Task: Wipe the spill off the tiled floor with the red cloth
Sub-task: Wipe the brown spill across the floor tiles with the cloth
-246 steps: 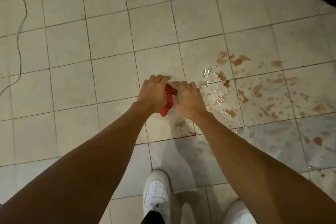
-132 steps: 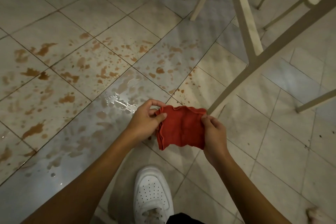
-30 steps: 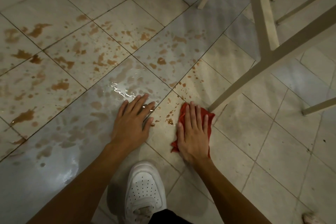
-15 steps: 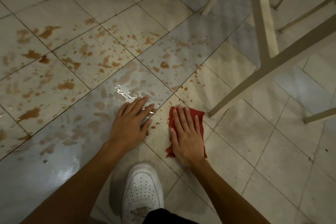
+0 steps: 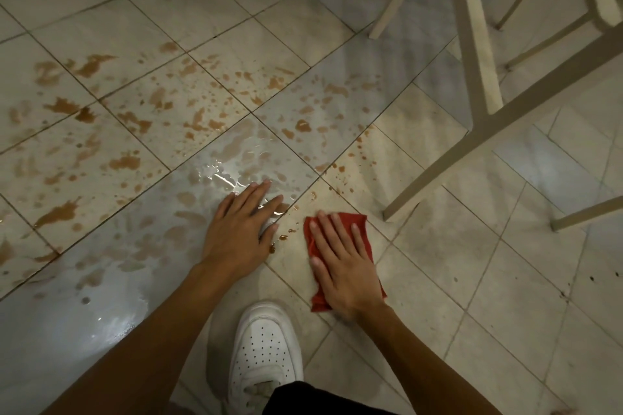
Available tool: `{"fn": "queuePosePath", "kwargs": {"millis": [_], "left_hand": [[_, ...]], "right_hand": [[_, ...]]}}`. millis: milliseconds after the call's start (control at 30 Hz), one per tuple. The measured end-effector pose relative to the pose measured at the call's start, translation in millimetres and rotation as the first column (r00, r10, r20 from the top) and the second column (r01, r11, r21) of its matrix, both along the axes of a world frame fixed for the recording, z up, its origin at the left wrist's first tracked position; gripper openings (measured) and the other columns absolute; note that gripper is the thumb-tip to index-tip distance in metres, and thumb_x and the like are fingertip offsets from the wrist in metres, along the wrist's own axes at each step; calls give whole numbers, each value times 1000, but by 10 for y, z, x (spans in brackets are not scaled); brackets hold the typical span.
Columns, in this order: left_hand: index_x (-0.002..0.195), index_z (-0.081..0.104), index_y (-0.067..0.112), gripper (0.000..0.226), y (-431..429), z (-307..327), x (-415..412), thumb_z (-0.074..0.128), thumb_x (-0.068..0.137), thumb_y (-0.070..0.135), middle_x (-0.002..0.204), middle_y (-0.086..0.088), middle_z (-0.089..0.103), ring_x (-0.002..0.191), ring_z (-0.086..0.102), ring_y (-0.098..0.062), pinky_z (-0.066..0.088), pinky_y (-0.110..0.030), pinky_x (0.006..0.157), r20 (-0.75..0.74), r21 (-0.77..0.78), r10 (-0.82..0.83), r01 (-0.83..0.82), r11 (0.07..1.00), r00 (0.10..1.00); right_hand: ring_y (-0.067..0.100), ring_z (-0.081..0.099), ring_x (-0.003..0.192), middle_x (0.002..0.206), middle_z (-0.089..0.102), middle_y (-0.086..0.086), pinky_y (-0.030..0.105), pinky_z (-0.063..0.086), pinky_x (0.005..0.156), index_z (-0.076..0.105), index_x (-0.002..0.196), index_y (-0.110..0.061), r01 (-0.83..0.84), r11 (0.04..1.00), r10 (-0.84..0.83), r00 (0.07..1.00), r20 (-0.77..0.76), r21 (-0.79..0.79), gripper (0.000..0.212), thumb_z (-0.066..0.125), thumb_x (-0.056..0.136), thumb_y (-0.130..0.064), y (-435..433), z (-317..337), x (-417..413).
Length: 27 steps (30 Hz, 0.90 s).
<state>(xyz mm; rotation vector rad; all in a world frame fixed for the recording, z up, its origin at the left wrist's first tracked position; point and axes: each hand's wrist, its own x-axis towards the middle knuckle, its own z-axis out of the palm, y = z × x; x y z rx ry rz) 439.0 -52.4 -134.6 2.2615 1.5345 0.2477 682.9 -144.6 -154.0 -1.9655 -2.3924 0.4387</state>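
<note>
the right hand (image 5: pixel 344 266) lies flat, fingers straight and slightly spread, pressing the cloth (image 5: pixel 360 222) onto the floor (image 5: pixel 505 280) just beyond the shoe (image 5: pixel 263 347) and to its right. the left hand (image 5: pixel 239 229) is flat too, bare palm on wet tile straight ahead of the shoe. the wiping looks barely begun: the brown spill (image 5: pixel 124 163) covers many tiles beyond and left of the shoe, with a few drops between the hands.

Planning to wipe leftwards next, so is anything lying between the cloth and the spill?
Yes: the left hand lies flat on the wet floor, between the cloth under the right hand and the spill to the left. Straight ahead, nothing does.
</note>
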Motion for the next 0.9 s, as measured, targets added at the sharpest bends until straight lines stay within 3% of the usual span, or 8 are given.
{"fn": "queuePosePath", "kwargs": {"millis": [167,267,400,467,633,733,833,900], "left_hand": [[161,40,31,60,-12,-1,-60,35,104,51,175,9,15,162,14,-14,17,-45,130,-1,11,17,-17,1000,1000],[162,38,31,58,-22,-5,-36,37,106,49,175,8,14,162,12,-14,13,-44,131,6,-3,30,-30,1000,1000],[163,35,33,57,-9,3,-60,45,108,45,175,10,8,162,7,-13,11,-43,131,0,-39,12,-12,999,1000],[163,35,34,57,24,26,-82,47,108,44,175,11,6,162,7,-13,12,-43,131,12,-52,1,-1,999,1000],[165,29,35,59,15,76,-72,45,109,42,175,11,1,162,1,-12,6,-40,131,6,-84,3,-2,997,1000],[165,28,34,60,17,99,-64,47,108,40,176,11,1,162,1,-11,6,-40,131,12,-90,4,-3,996,1000],[165,26,36,61,26,121,-82,46,108,41,176,12,0,162,1,-10,7,-40,131,-13,-99,-6,5,995,1000],[165,26,37,61,21,130,-108,45,108,43,176,12,1,162,1,-10,8,-39,131,-27,-94,5,-7,996,1000]], "right_hand": [[20,-18,169,182,-21,-3,58,3,137,-12,174,-24,273,962,-274,961,46,28,66,4,117,-51,144,1,-64],[24,-18,169,183,-20,0,58,-2,136,-12,175,-29,235,971,-237,971,35,44,64,11,118,-48,303,-2,-276],[24,-10,170,184,-12,-2,60,6,135,-3,176,-28,24,999,-25,999,29,33,64,15,118,-49,34,-43,-169],[21,-10,170,184,-13,-4,60,9,136,-6,176,-25,80,997,-80,996,30,22,67,13,118,-51,-54,-46,-60],[18,-22,168,182,-23,-2,55,-2,137,-20,172,-20,315,949,-316,948,34,21,70,9,117,-52,201,-48,-263],[20,-20,168,182,-20,2,55,-2,137,-14,174,-16,221,975,-222,973,57,17,71,10,117,-51,305,-36,-359],[20,-14,170,183,-16,-2,55,1,137,-8,175,-18,11,1000,-11,999,52,-4,71,17,117,-52,152,-40,-193],[18,-11,170,184,-13,-5,55,3,136,-6,176,-21,-15,1000,15,1000,26,-4,71,21,118,-53,43,-19,-24]]}}
